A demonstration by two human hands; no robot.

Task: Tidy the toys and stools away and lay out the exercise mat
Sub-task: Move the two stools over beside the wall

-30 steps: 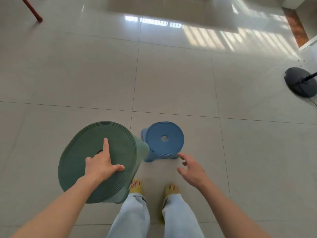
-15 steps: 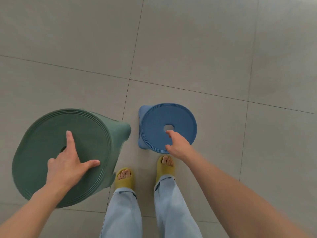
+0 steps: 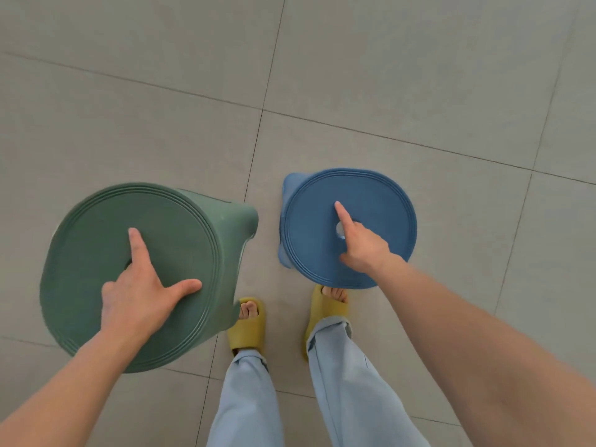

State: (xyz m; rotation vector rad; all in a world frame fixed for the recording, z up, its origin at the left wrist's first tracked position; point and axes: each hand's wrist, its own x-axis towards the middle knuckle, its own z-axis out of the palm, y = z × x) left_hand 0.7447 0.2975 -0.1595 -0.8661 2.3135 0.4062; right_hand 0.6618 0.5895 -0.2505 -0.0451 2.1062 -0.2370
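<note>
Blue stool (image 3: 322,221) sits directly beneath the right hand (image 3: 364,245), whose lower fingers hook into the seat's centre hole while the forefinger lies straight. Green stool (image 3: 96,246) hangs tilted under the left hand (image 3: 138,295), gripped likewise; a lift looks next.

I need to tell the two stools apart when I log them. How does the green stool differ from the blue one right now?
The green stool is dull green and looks larger in view; the blue stool is blue and looks smaller. The green stool is tilted, its side wall showing, in the left hand's grip; the blue stool faces the camera nearly flat, with the right hand at its centre hole. Both have round, ridged seats with a centre hole.
</note>
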